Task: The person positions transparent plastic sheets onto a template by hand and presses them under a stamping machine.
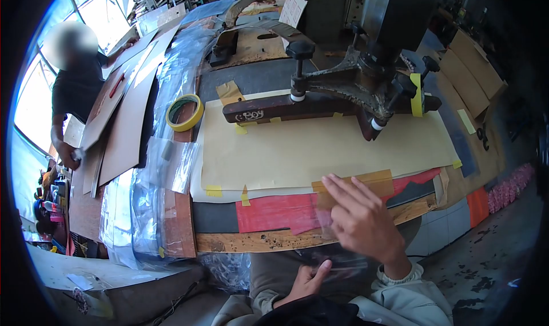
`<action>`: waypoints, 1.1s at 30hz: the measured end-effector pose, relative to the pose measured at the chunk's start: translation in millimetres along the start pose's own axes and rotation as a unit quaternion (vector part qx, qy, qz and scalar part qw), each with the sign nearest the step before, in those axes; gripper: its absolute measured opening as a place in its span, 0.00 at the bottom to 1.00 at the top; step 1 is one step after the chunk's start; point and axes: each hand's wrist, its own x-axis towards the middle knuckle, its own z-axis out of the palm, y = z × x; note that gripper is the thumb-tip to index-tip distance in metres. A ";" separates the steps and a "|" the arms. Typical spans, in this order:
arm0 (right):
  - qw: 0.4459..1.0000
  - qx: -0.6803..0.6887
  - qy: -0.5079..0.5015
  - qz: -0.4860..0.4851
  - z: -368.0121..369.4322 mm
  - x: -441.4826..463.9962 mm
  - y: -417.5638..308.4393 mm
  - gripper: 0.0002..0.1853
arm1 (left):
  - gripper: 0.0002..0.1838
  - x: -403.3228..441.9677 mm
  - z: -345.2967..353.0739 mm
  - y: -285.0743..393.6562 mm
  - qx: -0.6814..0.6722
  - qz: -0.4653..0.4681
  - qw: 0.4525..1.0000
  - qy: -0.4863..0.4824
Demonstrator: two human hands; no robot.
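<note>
My right hand (pixel 363 220) is over the near edge of a cream sheet (pixel 274 149), with its fingers stretched out across an amber-brown strip (pixel 374 181). Clear plastic film (pixel 325 226) shows below those fingers. Low over my lap, my left hand (pixel 309 281) has its thumb raised and its other fingers curled. Blurred clear plastic (pixel 349 264) extends to the right from it and seems to be in its grip. Red material (pixel 266 213) lies beneath the sheet's front edge. Small yellow tape pieces (pixel 213 190) stick to the sheet's edges.
A heavy clamp bar (pixel 269 109) presses across the sheet under a metal column (pixel 400 17). A yellow tape roll (pixel 185 113) and clear plastic bags (pixel 171 163) lie left. Another person (pixel 80 80) stands at far left, holding brown boards (pixel 128 132). The wooden table edge (pixel 274 241) faces me.
</note>
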 end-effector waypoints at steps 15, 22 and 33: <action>0.998 0.057 0.002 0.000 11.1 -14.7 8.2 0.07 | 0.27 6.4 -7.7 -15.1 -0.015 0.018 0.998 -0.056; 1.000 -0.016 0.019 -0.002 -1.3 -24.8 -0.2 0.09 | 0.28 2.8 -5.8 -1.9 0.000 -0.029 0.999 -0.043; 0.985 0.130 -0.110 -0.023 -8.8 -33.3 0.3 0.09 | 0.21 -0.6 3.8 -7.7 0.079 0.104 0.991 -0.020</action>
